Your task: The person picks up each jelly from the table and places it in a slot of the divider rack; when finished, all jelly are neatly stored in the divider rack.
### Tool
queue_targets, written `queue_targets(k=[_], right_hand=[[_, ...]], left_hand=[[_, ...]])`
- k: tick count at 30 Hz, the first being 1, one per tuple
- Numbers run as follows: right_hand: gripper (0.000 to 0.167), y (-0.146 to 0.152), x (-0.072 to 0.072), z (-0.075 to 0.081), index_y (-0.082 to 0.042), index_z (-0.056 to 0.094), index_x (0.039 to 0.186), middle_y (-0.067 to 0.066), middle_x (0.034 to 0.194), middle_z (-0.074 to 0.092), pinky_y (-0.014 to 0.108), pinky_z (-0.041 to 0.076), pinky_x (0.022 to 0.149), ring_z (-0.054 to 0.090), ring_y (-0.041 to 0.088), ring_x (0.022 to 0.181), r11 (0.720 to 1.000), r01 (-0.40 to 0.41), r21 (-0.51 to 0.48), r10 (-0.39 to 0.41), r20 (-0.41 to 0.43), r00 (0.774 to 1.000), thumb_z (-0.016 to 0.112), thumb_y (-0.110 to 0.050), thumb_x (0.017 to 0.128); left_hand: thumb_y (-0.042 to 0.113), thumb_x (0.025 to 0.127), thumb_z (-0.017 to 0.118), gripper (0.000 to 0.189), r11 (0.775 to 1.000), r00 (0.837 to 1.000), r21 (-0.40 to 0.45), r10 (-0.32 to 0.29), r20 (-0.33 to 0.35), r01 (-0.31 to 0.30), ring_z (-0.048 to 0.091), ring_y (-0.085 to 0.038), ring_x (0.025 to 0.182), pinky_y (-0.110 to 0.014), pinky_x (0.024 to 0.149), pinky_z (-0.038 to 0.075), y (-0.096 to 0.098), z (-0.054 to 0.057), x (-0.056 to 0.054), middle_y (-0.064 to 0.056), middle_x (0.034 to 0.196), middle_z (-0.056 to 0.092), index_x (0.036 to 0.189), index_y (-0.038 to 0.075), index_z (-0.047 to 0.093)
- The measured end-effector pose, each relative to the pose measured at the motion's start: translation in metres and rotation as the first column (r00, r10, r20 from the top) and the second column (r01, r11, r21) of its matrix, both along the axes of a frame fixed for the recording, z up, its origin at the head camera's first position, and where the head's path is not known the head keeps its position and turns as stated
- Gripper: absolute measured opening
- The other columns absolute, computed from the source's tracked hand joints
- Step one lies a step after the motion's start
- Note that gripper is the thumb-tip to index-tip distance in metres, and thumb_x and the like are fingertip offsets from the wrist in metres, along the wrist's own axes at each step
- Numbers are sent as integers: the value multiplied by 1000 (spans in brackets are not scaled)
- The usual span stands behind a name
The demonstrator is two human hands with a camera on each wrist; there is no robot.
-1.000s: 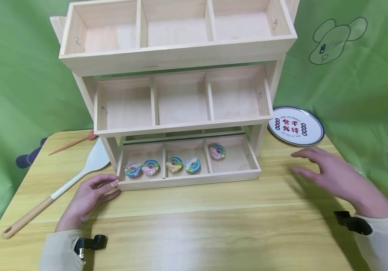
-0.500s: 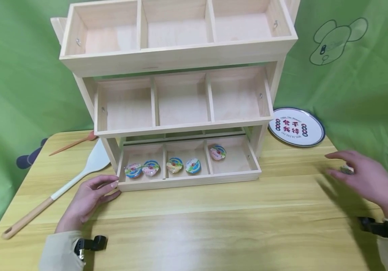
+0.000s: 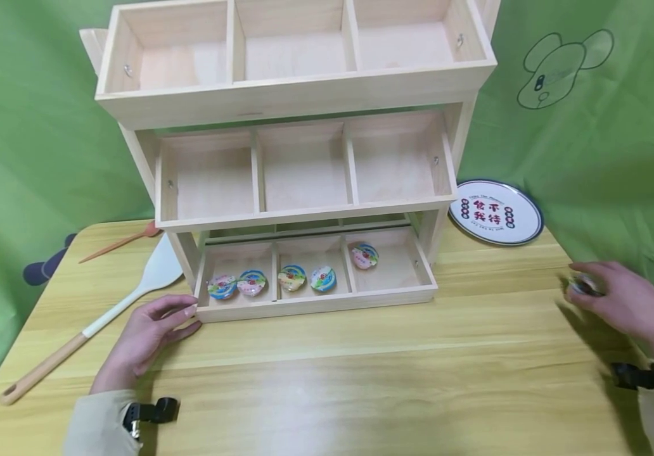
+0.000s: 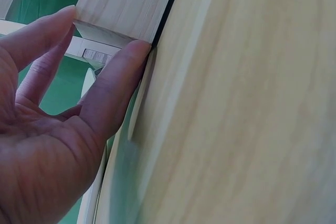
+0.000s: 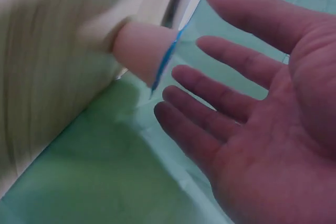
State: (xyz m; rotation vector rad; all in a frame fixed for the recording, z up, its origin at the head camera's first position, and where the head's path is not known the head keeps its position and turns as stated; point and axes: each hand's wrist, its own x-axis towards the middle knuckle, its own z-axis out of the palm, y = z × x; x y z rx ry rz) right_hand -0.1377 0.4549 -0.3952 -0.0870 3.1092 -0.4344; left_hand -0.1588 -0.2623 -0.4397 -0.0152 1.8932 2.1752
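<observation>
My left hand (image 3: 147,332) is at the front left corner of the wooden rack's bottom tray (image 3: 315,308). In the left wrist view its fingertips pinch the tray's end (image 4: 126,3). At the table's right edge, my right hand (image 3: 629,307) reaches around a small jelly cup (image 3: 585,284). The right wrist view has that hand (image 5: 273,124) with fingers spread, apart from the pinkish cup (image 5: 142,51) with its blue-edged lid. Several more jelly cups with printed lids lie in the bottom tray: two left, two in the middle compartment, one pink cup (image 3: 365,256) right.
Above are the middle tier (image 3: 307,215) and top tier (image 3: 298,95), each divided into three compartments. A white spatula (image 3: 158,266) and an orange utensil (image 3: 127,241) lie left. A round plate (image 3: 495,212) with red lettering sits behind right. Green cloth (image 3: 601,158) surrounds the table.
My right hand has moved right, away from the rack, to the jelly cup at the table's right side. The left hand stays at the tray's corner.
</observation>
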Motion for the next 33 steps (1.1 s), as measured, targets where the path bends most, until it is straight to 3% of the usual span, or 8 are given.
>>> queue_targets(k=[16, 22, 33], right_hand=[[36, 11, -6, -11, 9, 57, 117, 38, 105, 54, 67, 46, 73, 51, 54, 95, 997, -52, 51, 55, -59, 997, 69, -15, 92], [38, 1, -6, -6, 8, 59, 118, 35, 102, 56, 64, 47, 69, 53, 52, 92, 998, -57, 19, 58, -49, 997, 69, -19, 92], [38, -27, -7, -1, 5, 61, 120, 25, 100, 61, 59, 49, 72, 57, 46, 92, 989, -145, 4, 145, -96, 985, 72, -16, 90]], left_hand=[[-3, 92, 65, 23, 1000, 1000, -3, 6, 14, -6, 62, -18, 107, -43, 97, 52, 1, 2, 1, -14, 120, 52, 115, -6, 66], [-3, 92, 65, 22, 1000, 1000, -6, 9, 7, -9, 62, -18, 107, -42, 97, 53, 1, 2, 1, -13, 119, 53, 114, -6, 66], [-4, 92, 64, 22, 1000, 1000, 1, 7, 14, -7, 62, -19, 107, -42, 97, 52, 1, 0, 1, -14, 120, 52, 114, -5, 67]])
